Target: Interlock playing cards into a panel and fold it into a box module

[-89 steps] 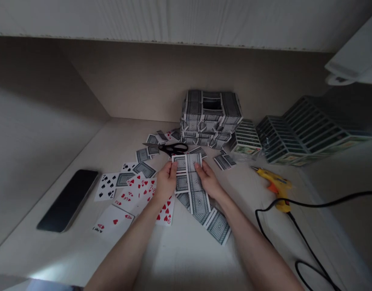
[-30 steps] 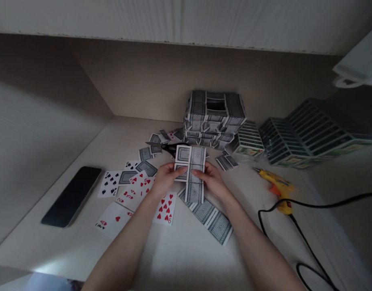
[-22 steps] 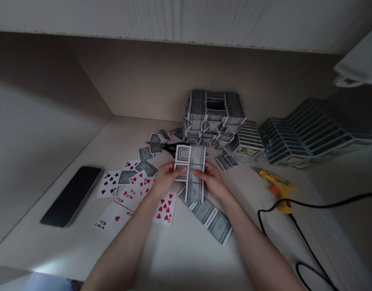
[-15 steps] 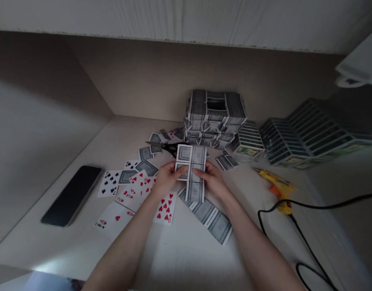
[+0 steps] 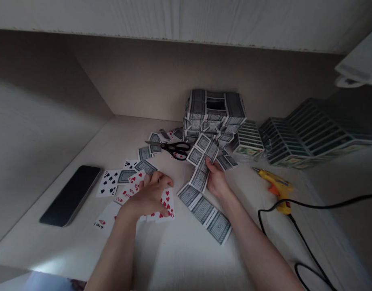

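Grey-backed cards, joined into one piece (image 5: pixel 202 161), are now staying in the right hand (image 5: pixel 216 181) only, which is pinching them at the right edge, thumb on top. The left hand (image 5: pixel 148 198) is no longer holding them; it is arching over the hearts (image 5: pixel 170 202), with thumb and fingers standing apart. Whether its fingertips are touching a card, I cannot tell. For the work, this is meaning that the piece is waiting in one hand while the other is attending to loose cards. The piece is leaning between the box (image 5: pixel 198 110) and the row (image 5: pixel 203 211), its lower end just beside the row. The box is standing at the back, showing an opening on top; its inside is looking dark, so the contents are staying unknown. On the right, packs (image 5: pixel 290 137) are standing; what they are containing, I cannot tell.
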Tool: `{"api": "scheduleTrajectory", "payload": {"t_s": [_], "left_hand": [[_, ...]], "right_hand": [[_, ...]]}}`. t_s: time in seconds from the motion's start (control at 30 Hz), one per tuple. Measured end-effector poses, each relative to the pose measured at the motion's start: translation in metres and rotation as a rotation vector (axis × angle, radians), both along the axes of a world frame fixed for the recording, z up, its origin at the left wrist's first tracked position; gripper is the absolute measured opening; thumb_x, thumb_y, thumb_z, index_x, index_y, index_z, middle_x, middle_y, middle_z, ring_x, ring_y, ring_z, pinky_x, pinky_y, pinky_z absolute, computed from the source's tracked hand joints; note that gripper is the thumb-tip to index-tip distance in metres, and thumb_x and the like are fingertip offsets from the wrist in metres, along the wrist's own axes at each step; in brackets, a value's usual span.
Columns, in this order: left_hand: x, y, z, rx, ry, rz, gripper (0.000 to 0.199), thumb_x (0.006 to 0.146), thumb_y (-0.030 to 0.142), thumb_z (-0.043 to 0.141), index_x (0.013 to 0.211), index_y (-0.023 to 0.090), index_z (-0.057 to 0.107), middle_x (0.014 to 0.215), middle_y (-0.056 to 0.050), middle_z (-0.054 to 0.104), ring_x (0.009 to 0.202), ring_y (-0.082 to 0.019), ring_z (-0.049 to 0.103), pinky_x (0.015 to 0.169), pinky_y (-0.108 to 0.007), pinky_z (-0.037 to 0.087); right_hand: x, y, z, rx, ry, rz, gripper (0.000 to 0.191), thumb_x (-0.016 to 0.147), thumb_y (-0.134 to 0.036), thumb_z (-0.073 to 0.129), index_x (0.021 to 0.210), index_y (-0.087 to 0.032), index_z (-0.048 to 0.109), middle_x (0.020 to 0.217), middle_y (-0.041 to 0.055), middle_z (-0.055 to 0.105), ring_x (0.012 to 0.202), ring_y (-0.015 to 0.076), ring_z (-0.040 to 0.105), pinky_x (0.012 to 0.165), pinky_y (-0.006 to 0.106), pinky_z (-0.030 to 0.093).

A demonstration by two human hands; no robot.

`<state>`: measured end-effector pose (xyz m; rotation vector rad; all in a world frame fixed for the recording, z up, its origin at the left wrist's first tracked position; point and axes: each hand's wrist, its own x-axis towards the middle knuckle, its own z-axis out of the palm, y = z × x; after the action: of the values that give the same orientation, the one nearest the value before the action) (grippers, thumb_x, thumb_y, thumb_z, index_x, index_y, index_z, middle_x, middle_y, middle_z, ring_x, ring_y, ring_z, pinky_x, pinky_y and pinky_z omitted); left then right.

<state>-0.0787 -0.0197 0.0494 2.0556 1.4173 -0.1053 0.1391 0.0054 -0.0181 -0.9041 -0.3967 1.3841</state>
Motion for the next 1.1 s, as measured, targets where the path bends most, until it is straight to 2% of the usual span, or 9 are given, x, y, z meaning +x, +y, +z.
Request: {"api": "scheduleTrajectory", "payload": {"t_s": [0.2, 0.37, 0.43, 0.5, 0.57, 0.63, 0.73, 0.93, 1.1], "left_hand": [[0.008, 0.008, -0.010, 0.127, -0.034, 0.044, 0.035, 0.054, 0.029, 0.071, 0.081, 0.021, 0.051, 0.096, -0.005, 0.053, 0.095, -0.028, 0.047, 0.079, -0.037, 0.038], [0.011, 0.014, -0.016, 0.103, -0.207, 0.104, 0.023, 0.070, 0.026, 0.057, 0.092, 0.021, 0.051, 0.076, -0.001, 0.056, 0.070, -0.019, 0.055, 0.065, -0.030, 0.039], [0.008, 0.013, -0.016, 0.142, -0.205, 0.111, 0.040, 0.067, 0.036, 0.062, 0.103, 0.021, 0.053, 0.092, -0.005, 0.058, 0.085, -0.023, 0.055, 0.073, -0.032, 0.040], [0.003, 0.011, -0.014, 0.148, -0.129, 0.089, 0.075, 0.052, 0.043, 0.072, 0.121, 0.026, 0.048, 0.117, -0.009, 0.050, 0.106, -0.032, 0.046, 0.085, -0.039, 0.038], [-0.001, 0.007, -0.012, 0.104, -0.058, 0.066, 0.102, 0.042, 0.041, 0.077, 0.134, 0.033, 0.035, 0.125, -0.009, 0.042, 0.113, -0.037, 0.039, 0.091, -0.045, 0.034], [-0.002, 0.005, -0.011, 0.082, -0.013, 0.066, 0.109, 0.040, 0.036, 0.078, 0.137, 0.036, 0.030, 0.126, -0.009, 0.040, 0.113, -0.038, 0.037, 0.093, -0.049, 0.031], [0.002, 0.005, -0.010, 0.071, 0.022, 0.080, 0.103, 0.042, 0.035, 0.076, 0.136, 0.033, 0.033, 0.121, -0.010, 0.041, 0.113, -0.038, 0.036, 0.094, -0.051, 0.031], [0.012, 0.008, -0.011, 0.115, -0.052, 0.198, 0.088, 0.046, 0.030, 0.076, 0.127, 0.013, 0.043, 0.118, -0.016, 0.043, 0.118, -0.037, 0.037, 0.096, -0.045, 0.034], [0.014, 0.014, -0.014, 0.287, -0.254, 0.301, 0.049, 0.062, 0.020, 0.067, 0.110, 0.018, 0.058, 0.109, -0.010, 0.054, 0.101, -0.026, 0.055, 0.090, -0.036, 0.041]], "right_hand": [[0.002, -0.002, -0.004, 0.046, -0.100, 0.005, 0.033, 0.072, -0.043, 0.066, 0.101, -0.034, 0.053, 0.108, -0.0073, 0.065, 0.091, 0.0145, 0.063, 0.073, 0.032, 0.055], [0.002, -0.002, -0.004, 0.058, -0.122, 0.004, 0.034, 0.071, -0.045, 0.066, 0.100, -0.034, 0.053, 0.108, -0.0063, 0.065, 0.094, 0.0145, 0.062, 0.074, 0.032, 0.054], [0.001, -0.001, -0.003, 0.031, -0.098, -0.008, 0.031, 0.071, -0.044, 0.067, 0.098, -0.034, 0.054, 0.107, -0.0067, 0.066, 0.095, 0.0147, 0.062, 0.074, 0.032, 0.054], [0.000, -0.002, -0.001, 0.007, -0.068, -0.028, 0.029, 0.070, -0.041, 0.068, 0.094, -0.033, 0.055, 0.105, -0.0070, 0.066, 0.094, 0.0145, 0.062, 0.074, 0.032, 0.053], [-0.001, -0.003, 0.000, 0.018, -0.054, -0.041, 0.030, 0.067, -0.035, 0.072, 0.091, -0.032, 0.054, 0.102, -0.0077, 0.067, 0.093, 0.0137, 0.062, 0.076, 0.031, 0.053], [-0.002, -0.004, 0.002, 0.063, -0.068, -0.028, 0.038, 0.061, -0.025, 0.076, 0.092, -0.032, 0.054, 0.099, -0.0080, 0.067, 0.090, 0.0131, 0.063, 0.078, 0.030, 0.052], [-0.002, -0.006, 0.006, 0.097, -0.107, 0.053, 0.048, 0.056, -0.015, 0.077, 0.096, -0.030, 0.055, 0.097, -0.0059, 0.068, 0.086, 0.0141, 0.064, 0.078, 0.030, 0.051], [-0.002, -0.008, 0.009, 0.073, -0.108, 0.169, 0.040, 0.057, -0.015, 0.076, 0.092, -0.026, 0.060, 0.090, -0.0038, 0.069, 0.079, 0.0140, 0.064, 0.073, 0.028, 0.051], [-0.002, -0.007, 0.009, 0.059, -0.103, 0.167, 0.042, 0.058, -0.016, 0.076, 0.095, -0.026, 0.059, 0.091, -0.0033, 0.069, 0.077, 0.0149, 0.064, 0.071, 0.030, 0.051]]}}
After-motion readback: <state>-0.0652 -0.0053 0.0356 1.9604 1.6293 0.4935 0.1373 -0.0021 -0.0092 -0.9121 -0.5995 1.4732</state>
